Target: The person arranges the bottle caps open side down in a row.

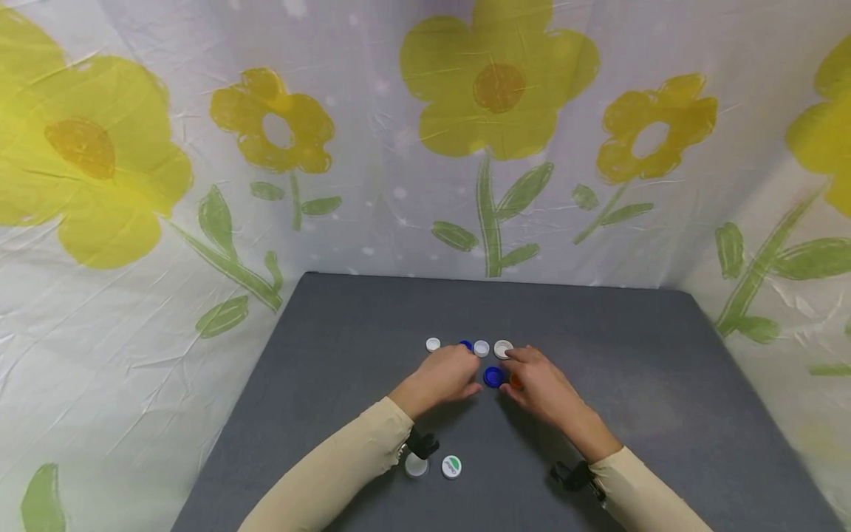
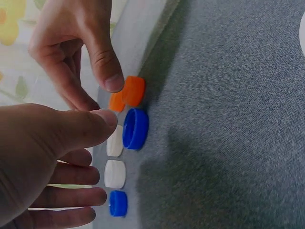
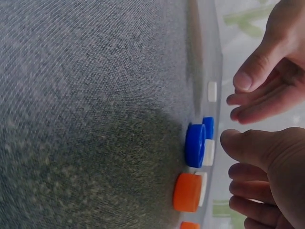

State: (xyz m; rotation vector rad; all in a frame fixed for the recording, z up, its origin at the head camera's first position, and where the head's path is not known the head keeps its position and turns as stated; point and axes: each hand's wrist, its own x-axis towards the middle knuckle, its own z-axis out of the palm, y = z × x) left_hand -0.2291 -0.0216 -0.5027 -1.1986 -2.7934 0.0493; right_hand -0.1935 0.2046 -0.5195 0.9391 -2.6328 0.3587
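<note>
Both hands are held over a group of bottle caps on the grey table. My left hand (image 1: 447, 375) is at the left of the group, fingers extended and holding nothing. Close by it are a small blue cap (image 1: 465, 345), partly covered by the hand, and a larger blue cap (image 1: 493, 377). My right hand (image 1: 541, 383) is over the right side, thumb and fingers apart around no object. An orange cap (image 3: 187, 192) shows beneath it, and a second orange cap (image 3: 190, 225) is cut off by the right wrist view's edge. White caps (image 1: 482, 348) lie just beyond.
Nearer the body, a white cap (image 1: 416, 466) lies partly behind the left wrist's camera strap, beside a white cap with a green print (image 1: 451, 466). Another white cap (image 1: 433, 344) sits at the row's left end. A flowered curtain (image 1: 372, 148) surrounds the table (image 1: 631, 340).
</note>
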